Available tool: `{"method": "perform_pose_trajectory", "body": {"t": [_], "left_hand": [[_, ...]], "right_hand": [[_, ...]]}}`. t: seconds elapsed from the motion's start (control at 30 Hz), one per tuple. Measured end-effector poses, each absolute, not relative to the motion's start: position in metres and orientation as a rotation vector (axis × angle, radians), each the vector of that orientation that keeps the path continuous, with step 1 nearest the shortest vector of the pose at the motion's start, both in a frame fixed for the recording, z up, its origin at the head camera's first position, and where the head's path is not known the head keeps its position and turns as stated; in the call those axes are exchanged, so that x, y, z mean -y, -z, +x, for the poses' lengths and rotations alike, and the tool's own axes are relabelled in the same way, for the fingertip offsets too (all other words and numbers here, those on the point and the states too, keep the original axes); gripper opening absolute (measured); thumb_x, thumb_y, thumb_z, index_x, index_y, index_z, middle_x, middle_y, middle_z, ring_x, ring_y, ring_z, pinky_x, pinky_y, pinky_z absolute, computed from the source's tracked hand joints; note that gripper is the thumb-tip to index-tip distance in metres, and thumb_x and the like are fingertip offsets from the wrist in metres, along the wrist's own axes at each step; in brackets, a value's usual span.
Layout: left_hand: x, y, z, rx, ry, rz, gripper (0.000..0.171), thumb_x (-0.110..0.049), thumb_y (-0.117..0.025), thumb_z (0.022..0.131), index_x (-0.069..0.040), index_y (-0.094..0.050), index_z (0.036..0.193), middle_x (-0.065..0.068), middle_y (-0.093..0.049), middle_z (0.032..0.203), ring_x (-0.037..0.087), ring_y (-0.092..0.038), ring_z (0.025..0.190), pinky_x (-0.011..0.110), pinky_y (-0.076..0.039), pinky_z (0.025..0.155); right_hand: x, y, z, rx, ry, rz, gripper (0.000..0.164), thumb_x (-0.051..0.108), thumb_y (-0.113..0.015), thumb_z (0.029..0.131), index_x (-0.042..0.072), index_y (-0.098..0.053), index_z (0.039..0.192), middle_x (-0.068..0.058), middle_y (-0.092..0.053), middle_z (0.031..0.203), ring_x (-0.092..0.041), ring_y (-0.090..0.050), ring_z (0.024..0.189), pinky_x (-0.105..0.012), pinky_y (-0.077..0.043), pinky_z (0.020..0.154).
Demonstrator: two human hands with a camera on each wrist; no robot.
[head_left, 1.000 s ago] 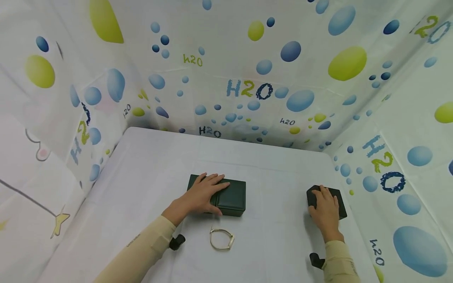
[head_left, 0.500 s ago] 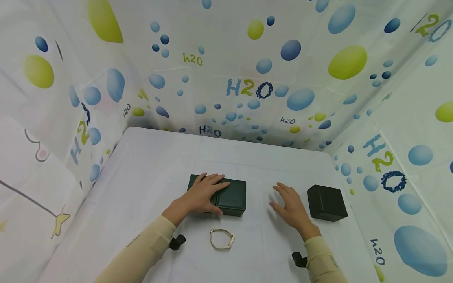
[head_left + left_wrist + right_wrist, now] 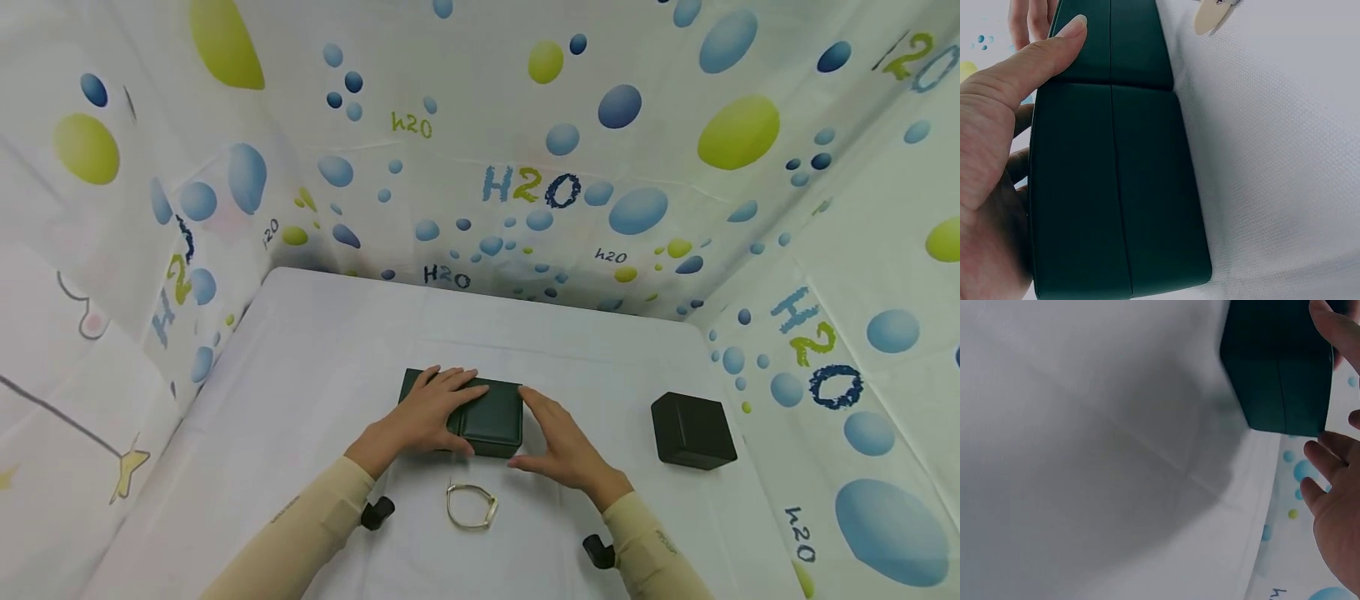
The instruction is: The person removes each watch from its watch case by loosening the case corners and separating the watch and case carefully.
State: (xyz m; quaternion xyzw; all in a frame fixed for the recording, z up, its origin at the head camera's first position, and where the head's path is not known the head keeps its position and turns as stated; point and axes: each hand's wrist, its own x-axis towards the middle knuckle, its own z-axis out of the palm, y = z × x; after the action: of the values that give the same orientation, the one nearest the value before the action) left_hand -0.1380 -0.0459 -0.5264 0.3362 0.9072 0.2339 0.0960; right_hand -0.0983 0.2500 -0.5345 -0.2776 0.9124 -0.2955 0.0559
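White-covered table (image 3: pixel 330 329). On it, green box (image 3: pixel 492 412), left part under left hand (image 3: pixel 422 421), right end within spread of right hand (image 3: pixel 561 450). Box oblong, dark, smooth; 1 seam along near side, 1 groove across top. Left fingers spread on top, thumb at near edge. Right thumb and fingers apart; contact cannot be told. Black box (image 3: pixel 693 431) well right. Thin gold-toned band (image 3: pixel 491 512) lies just near of green box.
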Motion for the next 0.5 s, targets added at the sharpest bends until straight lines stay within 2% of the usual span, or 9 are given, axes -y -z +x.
{"method": "perform_pose_trajectory", "body": {"t": [0.27, 0.5], "left_hand": [[0.046, 0.527, -0.138, -2.702, -0.688, 1.006, 0.103, -0.059, -0.088, 0.075, -0.022, -0.043, 0.16, 0.01, -0.033, 0.169, 0.035, -0.031, 0.156, 0.063, -0.014, 0.127], [0.047, 0.524, -0.138, -2.697, -0.661, 1.034, 0.104, -0.056, -0.09, 0.075, -0.021, -0.043, 0.161, 0.012, -0.033, 0.169, 0.036, -0.031, 0.156, 0.064, -0.016, 0.127]], "right_hand": [[-0.242, 0.544, -0.102, -2.734, 0.98, -0.764, 0.119, 0.041, -0.093, 0.078, 0.019, -0.018, 0.168, -0.013, -0.025, 0.172, -0.034, -0.027, 0.158, -0.064, -0.037, 0.118], [-0.236, 0.552, -0.107, -2.707, 1.01, -0.716, 0.121, 0.038, -0.094, 0.077, 0.016, -0.018, 0.168, -0.018, -0.017, 0.173, -0.034, -0.021, 0.16, -0.063, -0.035, 0.12]]}}
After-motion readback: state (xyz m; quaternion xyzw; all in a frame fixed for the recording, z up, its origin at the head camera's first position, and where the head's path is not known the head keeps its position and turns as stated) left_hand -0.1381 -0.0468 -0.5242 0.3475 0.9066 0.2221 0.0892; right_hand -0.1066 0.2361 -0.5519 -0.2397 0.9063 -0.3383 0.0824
